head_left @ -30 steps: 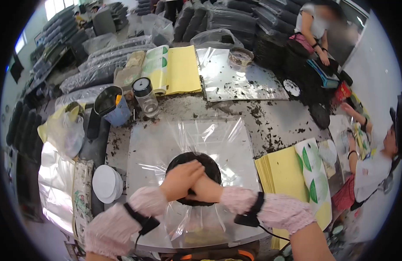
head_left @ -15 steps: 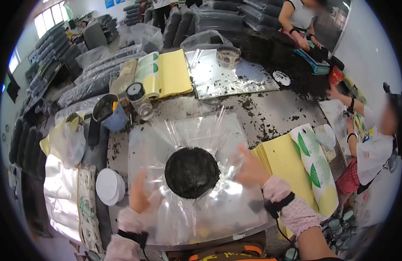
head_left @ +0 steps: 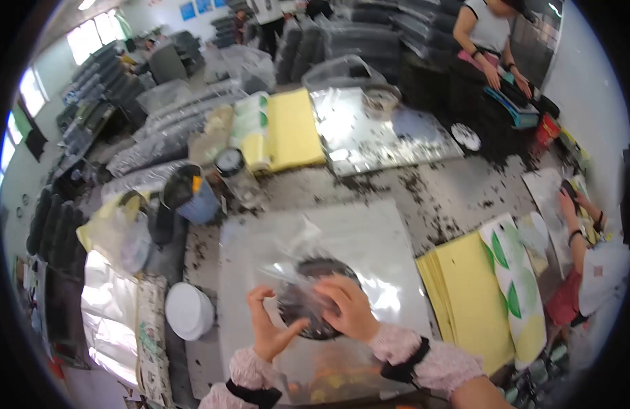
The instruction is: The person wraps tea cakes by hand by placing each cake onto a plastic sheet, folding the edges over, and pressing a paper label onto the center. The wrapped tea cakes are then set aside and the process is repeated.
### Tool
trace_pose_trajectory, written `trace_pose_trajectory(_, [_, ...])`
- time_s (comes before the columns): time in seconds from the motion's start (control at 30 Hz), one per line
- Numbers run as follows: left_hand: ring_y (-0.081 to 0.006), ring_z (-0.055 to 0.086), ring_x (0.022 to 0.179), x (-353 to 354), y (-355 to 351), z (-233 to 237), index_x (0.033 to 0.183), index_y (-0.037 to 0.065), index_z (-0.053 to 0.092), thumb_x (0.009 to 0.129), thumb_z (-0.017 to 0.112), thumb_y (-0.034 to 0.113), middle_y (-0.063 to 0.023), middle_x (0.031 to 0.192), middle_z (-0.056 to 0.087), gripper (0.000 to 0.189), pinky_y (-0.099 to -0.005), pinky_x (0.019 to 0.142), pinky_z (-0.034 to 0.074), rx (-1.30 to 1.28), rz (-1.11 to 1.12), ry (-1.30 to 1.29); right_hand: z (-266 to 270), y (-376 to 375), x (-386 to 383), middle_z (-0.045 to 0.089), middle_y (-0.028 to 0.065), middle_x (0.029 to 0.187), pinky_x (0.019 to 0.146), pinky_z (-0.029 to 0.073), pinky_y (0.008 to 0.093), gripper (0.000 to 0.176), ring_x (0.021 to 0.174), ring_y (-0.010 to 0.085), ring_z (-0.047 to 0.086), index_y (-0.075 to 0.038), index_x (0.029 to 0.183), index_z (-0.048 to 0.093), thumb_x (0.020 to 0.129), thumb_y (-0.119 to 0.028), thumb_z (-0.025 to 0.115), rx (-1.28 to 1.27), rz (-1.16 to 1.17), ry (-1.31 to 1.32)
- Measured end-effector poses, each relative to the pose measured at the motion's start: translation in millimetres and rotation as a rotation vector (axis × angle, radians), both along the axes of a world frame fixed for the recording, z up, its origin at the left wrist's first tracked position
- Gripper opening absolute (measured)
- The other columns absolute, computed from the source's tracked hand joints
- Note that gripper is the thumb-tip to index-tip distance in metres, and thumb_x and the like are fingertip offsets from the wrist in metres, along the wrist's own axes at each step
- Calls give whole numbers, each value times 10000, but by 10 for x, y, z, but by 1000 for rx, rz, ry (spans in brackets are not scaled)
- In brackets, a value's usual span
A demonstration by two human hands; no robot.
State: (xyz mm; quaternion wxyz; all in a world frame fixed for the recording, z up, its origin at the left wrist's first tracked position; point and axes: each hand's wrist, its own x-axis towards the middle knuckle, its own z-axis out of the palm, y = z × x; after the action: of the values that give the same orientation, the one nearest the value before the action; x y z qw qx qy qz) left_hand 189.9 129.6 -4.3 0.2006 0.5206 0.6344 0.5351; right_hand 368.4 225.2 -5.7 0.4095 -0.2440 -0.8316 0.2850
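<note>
My left hand [head_left: 268, 332] curls at the left edge of the cake [head_left: 302, 303]. Its fingers are apart, and I cannot tell if they pinch the wrap [head_left: 287, 262]. My right hand [head_left: 350, 311] lies flat on top, fingers together, pressing wrap down. The dark round cake sits in the middle of the shiny sheet [head_left: 386, 235]. I think the wrap is only part way over, as the far side looks loose. White discs [head_left: 189, 311] lie left and yellow paper [head_left: 465, 293] right. A jar [head_left: 234, 170] stands farther off.

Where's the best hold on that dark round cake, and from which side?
Likely its rim, from left and right at once: the dark round cake lies flat, a low disc, with clear film bunched over its top.
</note>
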Motion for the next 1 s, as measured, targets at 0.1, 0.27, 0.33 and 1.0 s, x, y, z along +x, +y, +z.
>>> trace_pose_trajectory(0.1, [-381, 464, 1313, 48, 176, -96, 1458, 34, 400, 644, 914, 331, -220, 1411, 459, 1007, -480, 1120, 342, 28, -92, 96, -123, 44, -31, 629, 174, 1118, 872, 508, 440, 489, 1024, 372, 615, -57, 1144, 632, 670, -29, 749, 34, 62, 41])
trace_pose_trajectory(0.27, [-372, 554, 1181, 208, 327, -584, 1337, 37, 532, 734, 872, 307, -181, 1282, 582, 743, -461, 979, 445, -51, -80, 123, -108, 232, 227, 597, 242, 1157, 949, 468, 486, 523, 1054, 383, 599, 44, 1184, 581, 895, -391, 618, 20, -38, 235])
trace_pose_trajectory(0.33, [-368, 585, 1123, 232, 294, -421, 1316, 15, 527, 769, 856, 330, -188, 1202, 607, 711, -426, 945, 470, -71, -160, 33, -100, 330, 150, 596, 238, 1170, 936, 468, 481, 608, 1064, 396, 592, 30, 1197, 586, 899, -500, 578, -23, 78, 185])
trace_pose_trajectory(1.0, [-406, 314, 1433, 348, 208, 102, 1420, -11, 449, 848, 602, 329, -220, 1484, 421, 683, -554, 1130, 274, -129, -201, 780, 156, -377, -105, 572, 208, 1295, 1056, 409, 448, 369, 1192, 395, 536, -3, 1322, 550, 996, -157, 473, 161, -234, -257])
